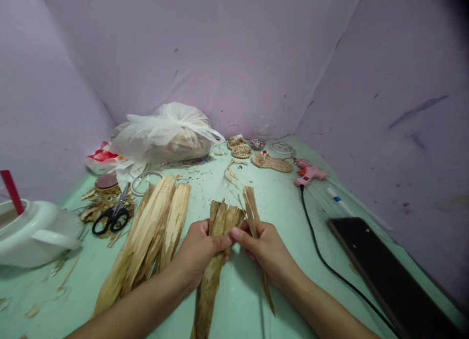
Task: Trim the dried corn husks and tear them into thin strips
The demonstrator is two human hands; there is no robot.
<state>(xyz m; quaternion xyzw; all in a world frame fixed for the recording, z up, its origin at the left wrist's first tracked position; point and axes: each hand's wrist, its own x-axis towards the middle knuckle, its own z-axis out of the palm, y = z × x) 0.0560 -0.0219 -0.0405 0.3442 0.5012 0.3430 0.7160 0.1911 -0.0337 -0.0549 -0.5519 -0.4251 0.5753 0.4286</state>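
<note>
My left hand (pixel 200 248) is closed around a wide strip of dried leaf (pixel 210 285), brown and mottled, with a ragged top end. Close against it, my right hand (pixel 266 248) holds a narrower dried leaf strip (pixel 251 207) across the palm, its thin end hanging below. Right thumb and fingertips meet the right edge of the wide strip, near the left thumb. Left of my hands lies a pile of broad, pale dried leaf strips (pixel 146 241). My fingers' undersides are hidden.
Black-handled scissors (pixel 115 217) and a white pot (pixel 47 231) stand left. A tied plastic bag (pixel 164 138) sits at the back. Woven sole-shaped pieces (pixel 273 163), a pink glue gun (pixel 309 173) with a black cord, and a dark phone-like slab (pixel 392 280) lie right.
</note>
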